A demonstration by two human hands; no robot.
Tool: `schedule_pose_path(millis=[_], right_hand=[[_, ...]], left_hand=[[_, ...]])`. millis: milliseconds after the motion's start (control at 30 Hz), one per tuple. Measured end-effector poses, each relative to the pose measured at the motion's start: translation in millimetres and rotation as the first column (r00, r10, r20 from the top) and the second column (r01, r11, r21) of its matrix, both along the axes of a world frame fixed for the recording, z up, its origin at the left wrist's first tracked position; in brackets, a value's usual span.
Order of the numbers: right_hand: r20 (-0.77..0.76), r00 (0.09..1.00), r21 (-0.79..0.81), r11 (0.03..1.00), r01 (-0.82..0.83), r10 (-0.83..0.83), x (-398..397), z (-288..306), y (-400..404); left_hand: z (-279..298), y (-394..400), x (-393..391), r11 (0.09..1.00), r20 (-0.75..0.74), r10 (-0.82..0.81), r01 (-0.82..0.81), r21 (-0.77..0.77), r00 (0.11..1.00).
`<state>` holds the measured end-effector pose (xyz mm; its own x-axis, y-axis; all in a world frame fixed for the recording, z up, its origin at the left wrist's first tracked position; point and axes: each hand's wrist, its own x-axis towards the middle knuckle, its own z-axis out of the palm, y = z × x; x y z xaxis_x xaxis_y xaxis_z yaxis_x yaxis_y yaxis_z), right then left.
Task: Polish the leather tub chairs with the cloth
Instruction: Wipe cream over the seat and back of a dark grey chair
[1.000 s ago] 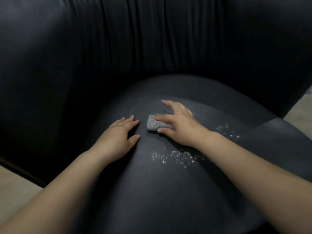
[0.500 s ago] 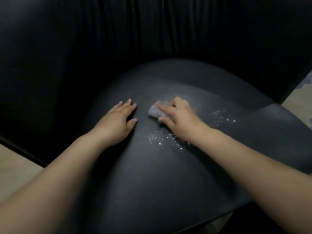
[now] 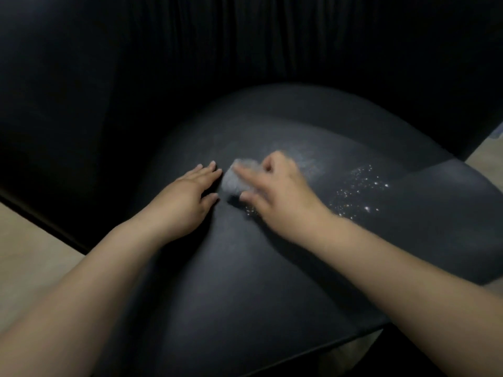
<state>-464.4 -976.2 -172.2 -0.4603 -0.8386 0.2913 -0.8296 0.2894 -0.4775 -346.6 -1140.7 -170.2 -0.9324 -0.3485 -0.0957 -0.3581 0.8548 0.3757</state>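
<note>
Right hand (image 3: 275, 197) pressed down over a small grey cloth (image 3: 236, 178), fingers curled on top, thumb at its near edge; cloth bunched flat against the seat cushion (image 3: 245, 281) of a black leather tub chair (image 3: 114, 85). Hand and cloth blurred, so the exact hold is unclear.

Left hand (image 3: 187, 200) flat, fingers spread, holding nothing, just beside the cloth.

Progress: early, by my reading. A faint hazy smear lies behind the right hand; glistening droplets (image 3: 356, 191) to its right look unwiped. Most of the seat, and the backrest, show no sign of work.

Hidden: cloth's far half under the fingers; chair arms lost in shadow; other chairs out of frame.
</note>
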Motion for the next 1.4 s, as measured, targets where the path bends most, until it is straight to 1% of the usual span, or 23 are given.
schedule_pose_path(millis=[67, 100, 133, 233, 267, 300, 400, 433, 467, 567, 633, 700, 767, 800, 833, 933, 967, 1033, 1100, 1133, 1267, 1367, 1400], right_hand=[[-0.042, 0.993, 0.082, 0.991, -0.108, 0.112, 25, -7, 11], [-0.056, 0.992, 0.103, 0.988, -0.111, 0.117, 20, -10, 16], [-0.059, 0.996, 0.104, 0.993, -0.062, 0.068, 5, -11, 19], [-0.024, 0.974, 0.075, 0.971, 0.228, -0.227, -45, -9, 25], [-0.013, 0.965, 0.064, 0.963, 0.263, -0.262, -47, -11, 24], [-0.007, 0.97, 0.059, 0.969, 0.242, -0.242, -38, -11, 22], [-0.02, 0.998, 0.027, 0.998, -0.051, 0.052, 16, -17, 21], [-0.026, 0.995, 0.036, 0.994, -0.098, 0.099, 18, -17, 24], [-0.026, 0.996, 0.041, 0.996, -0.082, 0.083, 8, -15, 27], [-0.019, 0.979, 0.022, 0.979, 0.202, -0.202, -44, -11, 38], [0.017, 0.957, -0.015, 0.957, 0.29, -0.29, -49, -10, 41], [0.006, 0.985, -0.054, 0.984, 0.171, -0.171, -20, -12, 38], [-0.028, 1.0, -0.022, 1.0, 0.006, -0.006, 14, -17, 43], [-0.029, 0.999, -0.001, 1.0, -0.018, 0.018, 16, -18, 49], [-0.024, 1.0, 0.005, 1.0, 0.009, -0.009, 5, -17, 55], [-0.017, 0.96, 0.008, 0.96, 0.28, -0.28, -47, -10, 68], [-0.005, 0.947, 0.004, 0.947, 0.322, -0.322, -53, -8, 69], [-0.013, 0.969, -0.045, 0.969, 0.245, -0.245, -37, -9, 67], [-0.047, 0.997, -0.019, 0.998, 0.065, -0.066, -7, -14, 71], [-0.046, 0.998, 0.005, 0.999, 0.037, -0.037, -4, -16, 77], [-0.043, 0.957, -0.009, 0.958, 0.287, -0.287, -57, -11, 96], [-0.048, 0.921, -0.142, 0.916, 0.376, -0.385, -87, -9, 117], [-0.04, 0.889, -0.166, 0.88, 0.445, -0.457, -98, -10, 127]], left_hand=[[0, 0, 2, 1.0, -0.018, 0.012, -0.012, 0.006, 1.0], [-1, 1, 4, 1.0, -0.021, 0.013, -0.013, 0.01, 1.0], [-1, 2, 6, 1.0, -0.022, 0.013, -0.012, 0.013, 1.0], [-3, 6, 10, 1.0, -0.015, 0.008, -0.008, 0.016, 1.0], [-3, 8, 11, 1.0, -0.014, 0.016, -0.016, 0.013, 1.0], [-3, 9, 11, 1.0, -0.015, 0.028, -0.027, 0.009, 1.0], [-4, 16, 8, 0.998, -0.031, 0.055, -0.055, -0.005, 0.998], [-4, 18, 7, 0.998, -0.031, 0.056, -0.056, -0.008, 0.998], [-4, 19, 7, 0.999, -0.024, 0.05, -0.051, -0.01, 0.998], [-2, 20, 7, 0.999, -0.01, 0.032, -0.032, -0.005, 0.999], [0, 23, 6, 1.0, -0.018, 0.027, -0.027, 0.007, 0.999], [0, 28, 4, 1.0, -0.035, 0.016, -0.016, 0.012, 0.999], [-2, 34, 2, 1.0, -0.04, 0.003, -0.003, 0.01, 0.999], [-3, 36, 1, 1.0, -0.037, -0.002, 0.002, 0.007, 0.999], [-4, 37, 1, 1.0, -0.034, -0.005, 0.006, 0.004, 0.999], [-4, 38, -3, 1.0, -0.032, -0.015, 0.015, -0.001, 0.999], [-4, 40, -5, 1.0, -0.033, -0.023, 0.023, -0.005, 0.999], [-3, 46, -11, 0.999, -0.048, -0.041, 0.04, -0.018, 0.998], [-3, 52, -18, 0.998, -0.065, -0.059, 0.058, -0.024, 0.996], [-3, 56, -22, 0.997, -0.068, -0.069, 0.068, -0.023, 0.995], [-3, 58, -30, 0.996, -0.048, -0.09, 0.088, -0.032, 0.995], [-3, 58, -34, 0.996, -0.043, -0.089, 0.087, -0.029, 0.995], [-4, 59, -36, 0.996, -0.044, -0.086, 0.084, -0.025, 0.995]])
